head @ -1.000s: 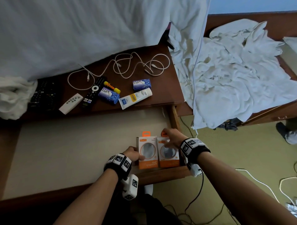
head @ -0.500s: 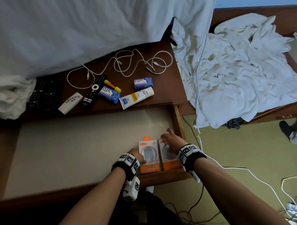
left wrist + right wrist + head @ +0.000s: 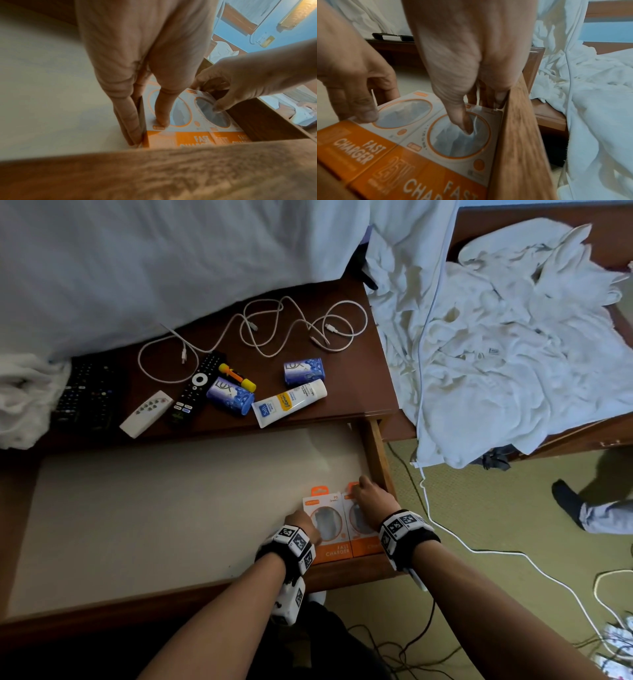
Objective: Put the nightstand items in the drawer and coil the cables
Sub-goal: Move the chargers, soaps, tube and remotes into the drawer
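Two orange-and-white charger boxes lie side by side in the near right corner of the open drawer (image 3: 378, 460). My left hand (image 3: 303, 525) has its thumb on top of the left box (image 3: 327, 523) and straight fingers (image 3: 130, 121) along that box's left side. My right hand (image 3: 371, 498) holds the right box (image 3: 458, 142), thumb on its window and fingers curled over its far edge by the drawer wall. On the nightstand top lie white cables (image 3: 274, 330), a black remote (image 3: 198, 386), a white remote (image 3: 145, 414), two Lux soap boxes (image 3: 229, 397), a cream tube (image 3: 289, 404) and a yellow-orange stick (image 3: 237, 377).
White bedding (image 3: 171, 268) overhangs the nightstand's back edge. Crumpled white towels (image 3: 513, 354) cover the furniture to the right. Loose cables (image 3: 513, 556) run over the green floor, and another person's foot (image 3: 568, 501) stands at the right. A dark keypad (image 3: 85, 395) lies far left.
Both hands have slid the two charger boxes a little nearer to the drawer's front right corner. The items on the nightstand top have not moved.
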Demonstrator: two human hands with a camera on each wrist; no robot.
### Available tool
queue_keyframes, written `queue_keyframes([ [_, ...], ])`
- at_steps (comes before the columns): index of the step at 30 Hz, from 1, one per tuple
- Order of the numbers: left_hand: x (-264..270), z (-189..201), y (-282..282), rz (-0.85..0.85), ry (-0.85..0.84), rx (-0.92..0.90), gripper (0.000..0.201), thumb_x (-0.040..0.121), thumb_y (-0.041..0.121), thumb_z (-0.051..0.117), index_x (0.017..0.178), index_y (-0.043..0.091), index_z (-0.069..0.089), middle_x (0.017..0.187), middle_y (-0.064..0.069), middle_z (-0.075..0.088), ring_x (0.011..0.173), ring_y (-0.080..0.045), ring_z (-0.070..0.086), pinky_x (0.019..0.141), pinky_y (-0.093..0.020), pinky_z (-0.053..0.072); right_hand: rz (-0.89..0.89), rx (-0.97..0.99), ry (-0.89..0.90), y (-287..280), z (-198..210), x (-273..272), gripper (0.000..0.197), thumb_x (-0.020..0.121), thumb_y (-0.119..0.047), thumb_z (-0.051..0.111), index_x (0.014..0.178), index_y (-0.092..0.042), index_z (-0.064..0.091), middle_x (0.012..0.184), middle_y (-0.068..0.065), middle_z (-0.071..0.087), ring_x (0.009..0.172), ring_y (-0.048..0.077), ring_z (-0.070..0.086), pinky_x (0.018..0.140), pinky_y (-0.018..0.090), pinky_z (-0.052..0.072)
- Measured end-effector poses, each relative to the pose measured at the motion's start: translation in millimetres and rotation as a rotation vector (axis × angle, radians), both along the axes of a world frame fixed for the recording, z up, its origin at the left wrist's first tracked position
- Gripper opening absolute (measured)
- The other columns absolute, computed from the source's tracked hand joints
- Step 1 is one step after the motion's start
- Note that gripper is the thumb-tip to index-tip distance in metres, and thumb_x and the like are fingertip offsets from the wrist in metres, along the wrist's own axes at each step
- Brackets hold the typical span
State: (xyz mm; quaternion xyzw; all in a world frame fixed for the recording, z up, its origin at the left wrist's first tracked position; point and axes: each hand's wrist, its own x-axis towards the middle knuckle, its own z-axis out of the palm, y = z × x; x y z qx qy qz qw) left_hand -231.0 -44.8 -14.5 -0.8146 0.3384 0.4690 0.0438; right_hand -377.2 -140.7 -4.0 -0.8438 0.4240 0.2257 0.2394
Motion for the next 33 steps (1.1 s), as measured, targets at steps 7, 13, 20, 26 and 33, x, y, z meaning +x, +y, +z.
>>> queue_keyframes([
  [7, -3, 6, -2, -0.018, -0.012, 0.009, 0.034, 0.089, 0.022, 0.061, 0.117, 0.002, 0.061, 0.125, -0.013, 0.065, 0.113, -0.027, 0.063, 0.087, -0.028, 0.051, -0.026, -0.018, 0.01, 7, 0, -1, 0.045, 0.088, -0.007, 0.055, 0.132, -0.003, 0.044, 0.133, 0.016, 0.04, 0.121, 0.036, 0.049, 0.088, 0.046, 0.052],
  [13, -2, 13, -1, -0.027, 0.01, 0.024, 0.041, 0.083, 0.02, 0.069, 0.119, 0.004, 0.061, 0.124, -0.012, 0.065, 0.111, -0.026, 0.064, 0.087, -0.029, 0.052, -0.044, -0.014, 0.007, 11, 2, -1, 0.052, 0.089, -0.009, 0.057, 0.137, -0.006, 0.038, 0.139, 0.014, 0.036, 0.127, 0.033, 0.042, 0.093, 0.044, 0.05],
  [20, 30, 38, -13, 0.078, -0.023, -0.052, 0.051, 0.074, 0.038, 0.077, 0.111, 0.006, 0.065, 0.118, -0.013, 0.067, 0.108, -0.028, 0.065, 0.083, -0.029, 0.052, -0.073, -0.094, -0.055, 4, 24, 12, 0.038, 0.085, -0.014, 0.058, 0.123, -0.011, 0.054, 0.129, 0.009, 0.047, 0.124, 0.029, 0.045, 0.09, 0.041, 0.049],
  [26, 96, 79, -43, 0.232, -0.106, -0.307, 0.028, 0.066, 0.039, 0.072, 0.08, 0.015, 0.075, 0.092, -0.009, 0.076, 0.088, -0.029, 0.072, 0.08, -0.033, 0.059, -0.161, -0.213, -0.232, -16, 69, 57, 0.033, 0.085, -0.024, 0.055, 0.117, -0.024, 0.065, 0.12, -0.002, 0.062, 0.111, 0.023, 0.06, 0.081, 0.035, 0.05],
  [33, 171, 132, -77, 0.166, -0.382, -0.712, 0.01, 0.083, 0.017, 0.064, 0.09, 0.019, 0.071, 0.099, -0.008, 0.072, 0.098, -0.03, 0.065, 0.08, -0.035, 0.053, -0.24, -0.358, -0.41, -69, 129, 125, 0.022, 0.089, -0.025, 0.05, 0.095, -0.017, 0.069, 0.103, 0.006, 0.068, 0.095, 0.036, 0.064, 0.07, 0.038, 0.049],
])
